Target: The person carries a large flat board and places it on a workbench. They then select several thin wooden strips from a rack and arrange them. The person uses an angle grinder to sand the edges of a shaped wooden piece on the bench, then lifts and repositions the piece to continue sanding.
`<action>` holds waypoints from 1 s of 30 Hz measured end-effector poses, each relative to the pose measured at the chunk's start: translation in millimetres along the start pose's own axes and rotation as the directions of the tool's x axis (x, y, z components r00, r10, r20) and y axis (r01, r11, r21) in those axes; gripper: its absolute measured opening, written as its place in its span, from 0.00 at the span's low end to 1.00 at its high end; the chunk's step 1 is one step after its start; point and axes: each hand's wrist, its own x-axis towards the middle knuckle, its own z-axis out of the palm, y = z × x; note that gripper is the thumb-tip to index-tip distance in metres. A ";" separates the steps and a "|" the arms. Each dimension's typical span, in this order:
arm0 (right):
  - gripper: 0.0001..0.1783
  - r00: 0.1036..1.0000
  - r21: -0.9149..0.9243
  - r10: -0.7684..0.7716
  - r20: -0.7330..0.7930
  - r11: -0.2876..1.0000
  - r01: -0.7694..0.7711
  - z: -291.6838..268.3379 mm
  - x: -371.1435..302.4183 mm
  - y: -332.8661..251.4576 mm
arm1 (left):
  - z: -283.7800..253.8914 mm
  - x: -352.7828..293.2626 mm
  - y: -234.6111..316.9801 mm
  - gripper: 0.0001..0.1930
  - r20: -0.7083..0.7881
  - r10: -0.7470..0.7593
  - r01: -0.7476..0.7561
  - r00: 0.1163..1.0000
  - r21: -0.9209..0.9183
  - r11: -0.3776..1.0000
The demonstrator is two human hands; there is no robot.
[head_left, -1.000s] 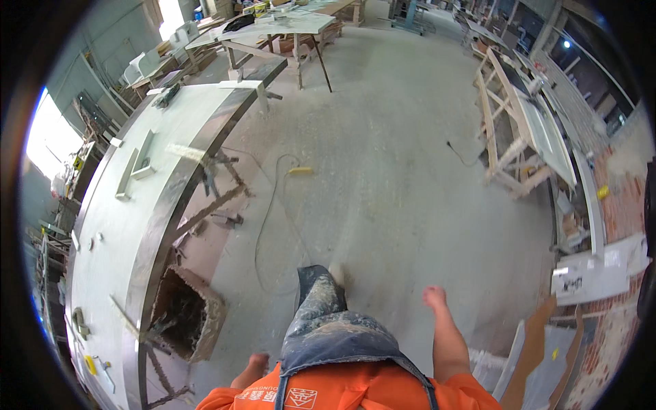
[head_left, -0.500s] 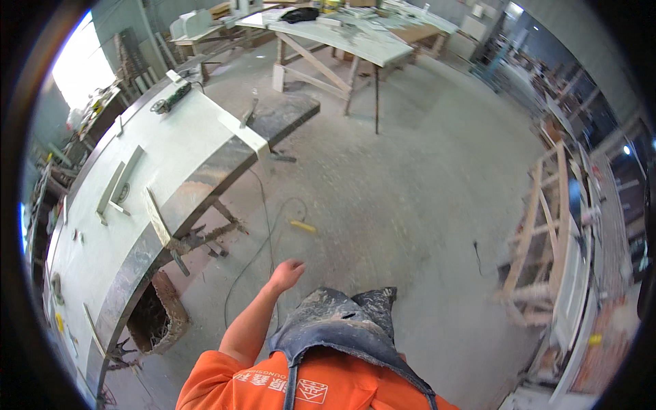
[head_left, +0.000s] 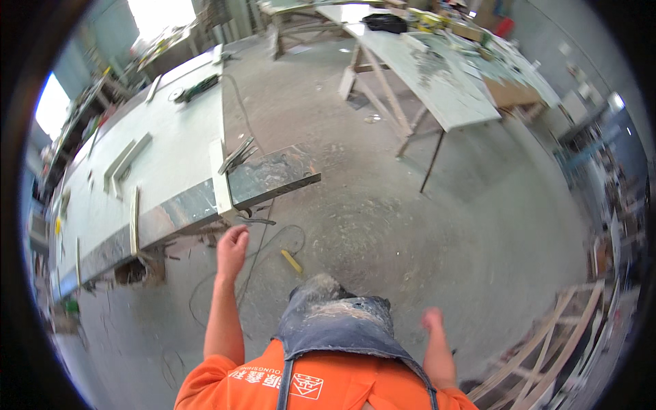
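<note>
My left hand (head_left: 233, 251) is left of centre in the frame, raised with the fingers loosely bent; I can't tell whether they close fully. It shows just below the near end of a white bar (head_left: 220, 184), beside a dark handle (head_left: 258, 221) that pokes out under the table edge. The bar lies across a dark stone strip (head_left: 273, 176), which runs along the near side of the long table (head_left: 174, 133) and juts past it toward the middle of the frame. A metal clamp (head_left: 238, 156), or something much like one, sits by the bar's right side. My right hand (head_left: 432, 318) is low and right of centre, well apart from the table and over the floor (head_left: 478, 246); it is small and blurred, so I can't tell how its fingers stand. On the long table, at upper left, lie a green grinder (head_left: 195, 90) and a pair of pale strips (head_left: 126, 164). A yellow piece (head_left: 292, 261) lies on the floor near a looped cable (head_left: 301, 236), right of my left hand. A second table (head_left: 430, 89) with a black bag (head_left: 385, 23) on it stands at upper right, and a wooden frame (head_left: 543, 338) fills the lower right. My dusty apron (head_left: 338, 324) covers the bottom middle, over my orange shirt (head_left: 342, 376).
</note>
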 end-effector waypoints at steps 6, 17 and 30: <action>0.17 0.954 0.741 -0.289 -0.075 0.625 0.247 -234.8 108.7 -343.8 | 3.0 58.3 22.3 0.18 -0.420 -0.082 0.223 0.904 0.299 0.928; 0.18 0.609 0.549 -0.720 0.332 0.672 0.497 -277.9 228.5 -738.7 | 95.4 177.1 72.8 0.20 -0.745 0.066 0.422 0.664 0.446 0.789; 0.26 -0.407 0.436 -0.783 0.471 -0.194 0.879 -72.4 61.0 -1300.3 | 382.0 1.1 123.6 0.23 -0.765 -0.473 0.838 -0.437 -0.537 0.094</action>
